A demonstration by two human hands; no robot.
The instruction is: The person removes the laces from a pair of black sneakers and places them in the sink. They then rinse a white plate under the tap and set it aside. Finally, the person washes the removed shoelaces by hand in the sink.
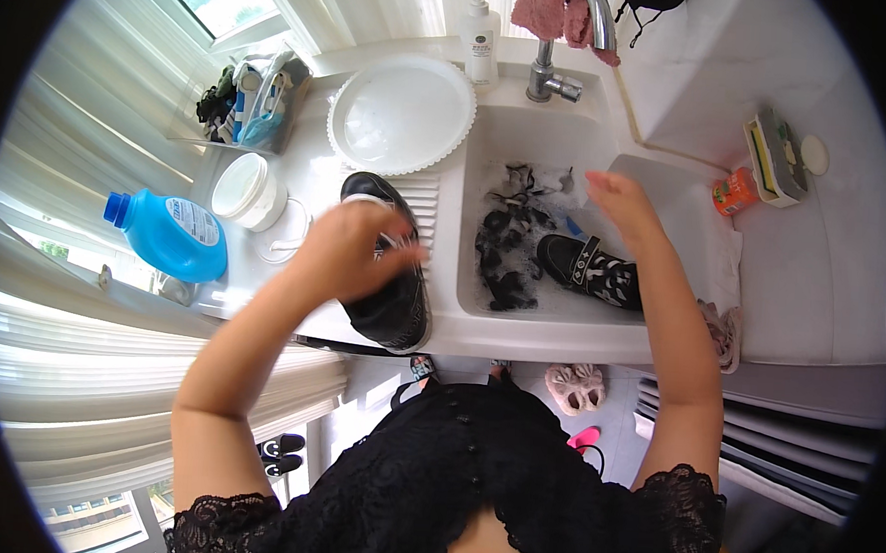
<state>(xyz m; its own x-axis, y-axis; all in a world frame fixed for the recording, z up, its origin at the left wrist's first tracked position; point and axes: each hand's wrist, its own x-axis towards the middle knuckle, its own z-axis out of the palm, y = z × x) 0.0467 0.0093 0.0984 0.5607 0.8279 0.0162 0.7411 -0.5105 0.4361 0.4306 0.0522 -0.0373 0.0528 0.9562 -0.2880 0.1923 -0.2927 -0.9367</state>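
Note:
My left hand point(354, 253), blurred, is over a black shoe point(389, 307) on the ribbed washboard part of the counter point(426, 200). Its thumb and fingers are apart; whether they touch the shoe I cannot tell. My right hand point(621, 203) hangs above the sink point(544, 135), fingers stretched out and nothing in them. Below it a second black shoe point(590, 269), with a white-patterned strap and laces, lies in the sink, partly behind my forearm. Dark shoelaces or cloth strips point(513, 235) soak in sudsy water beside it. A small blue object point(575, 227) shows near that shoe.
Left of the washboard stand a round white tray point(406, 117), a white tub point(248, 191), a blue detergent bottle point(174, 236) and a clear bin point(249, 105). A pump bottle point(480, 42) and faucet point(547, 79) rise behind; a sponge holder point(776, 159) is at right.

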